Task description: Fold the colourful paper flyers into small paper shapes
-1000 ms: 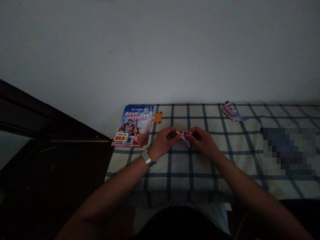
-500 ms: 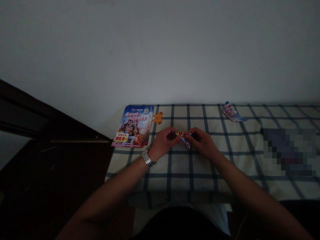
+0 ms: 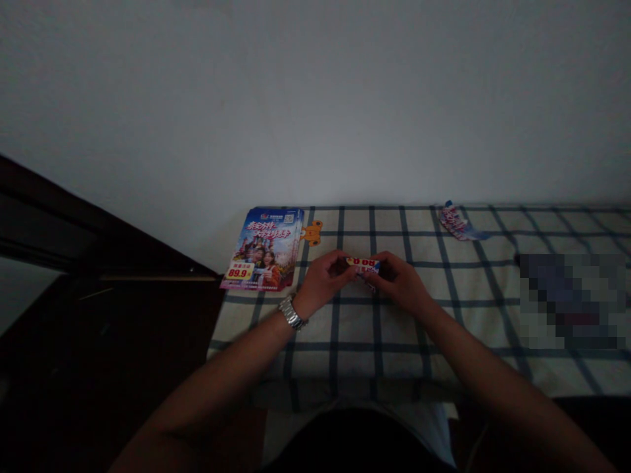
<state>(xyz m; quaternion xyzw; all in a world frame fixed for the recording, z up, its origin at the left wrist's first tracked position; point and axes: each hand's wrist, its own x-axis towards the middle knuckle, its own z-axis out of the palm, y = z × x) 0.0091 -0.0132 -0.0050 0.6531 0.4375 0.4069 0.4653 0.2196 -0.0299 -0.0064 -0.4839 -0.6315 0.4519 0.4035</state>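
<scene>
Head view: both hands, left [image 3: 323, 281] and right [image 3: 400, 282], pinch a folded flyer [image 3: 363, 265] between curled fingers above the checked cloth [image 3: 345, 328].

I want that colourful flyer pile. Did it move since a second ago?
No. The flyer pile lies at the same left corner of the checked cloth, beside the orange tag. The left hand and right hand pinch a folded flyer.

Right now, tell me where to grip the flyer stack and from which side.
Grip the flyer stack by its left edge, coming from the left: it lies flat, and that edge seems to reach the edge of the cloth, so fingers could probably slip under.
</scene>
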